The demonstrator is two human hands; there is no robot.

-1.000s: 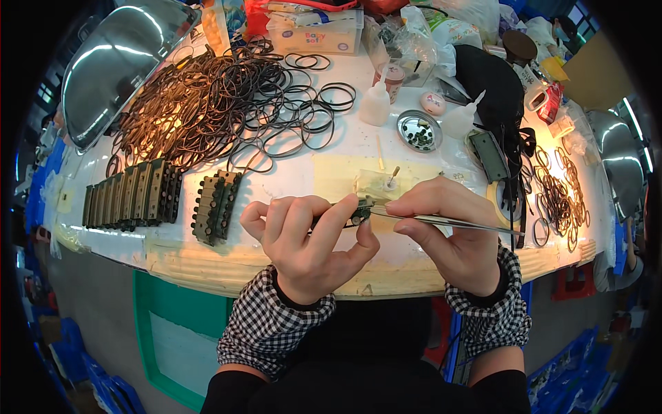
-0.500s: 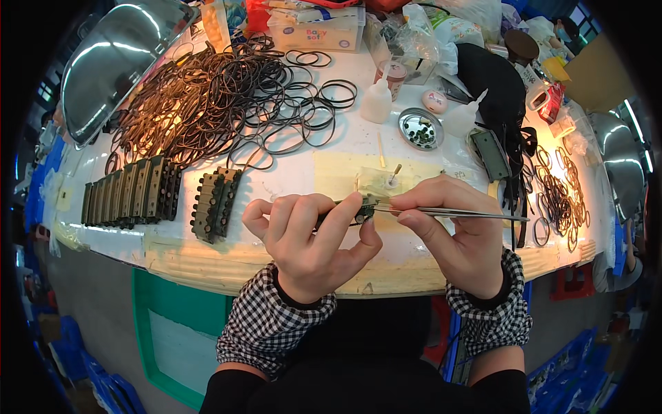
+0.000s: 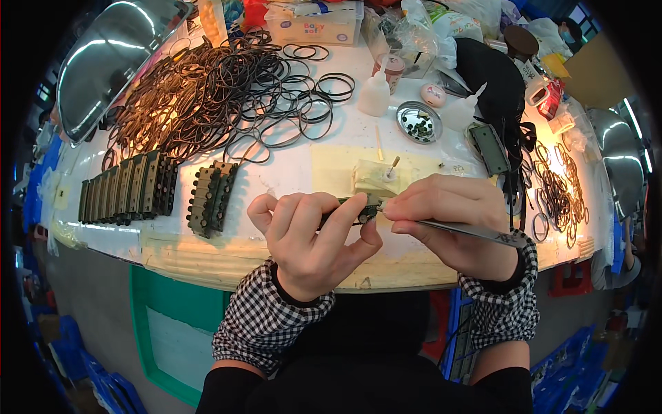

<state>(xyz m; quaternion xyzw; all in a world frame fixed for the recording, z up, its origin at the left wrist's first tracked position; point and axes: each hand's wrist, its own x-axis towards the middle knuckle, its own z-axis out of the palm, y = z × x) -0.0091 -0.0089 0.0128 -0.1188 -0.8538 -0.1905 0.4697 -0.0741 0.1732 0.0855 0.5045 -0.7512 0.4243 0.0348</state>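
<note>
my taped block point(image 3: 369, 181) on the tabletop point(image 3: 269, 183) is the landmark. on its near side i see the left hand point(image 3: 310, 238), fingers pinched around a small dark green wheeled part point(image 3: 367, 214). just right of that, still nearer than the block, the right hand point(image 3: 452, 224) has its fingers closed on metal tweezers point(image 3: 476, 233); i cannot tell whether the tips touch the part. left of the block stand a short group of wheeled strips point(image 3: 210, 200) and, farther left, a longer row of strips point(image 3: 134, 185). beyond the block, slightly right, a round metal dish point(image 3: 418, 123) holds small dark green pieces.
</note>
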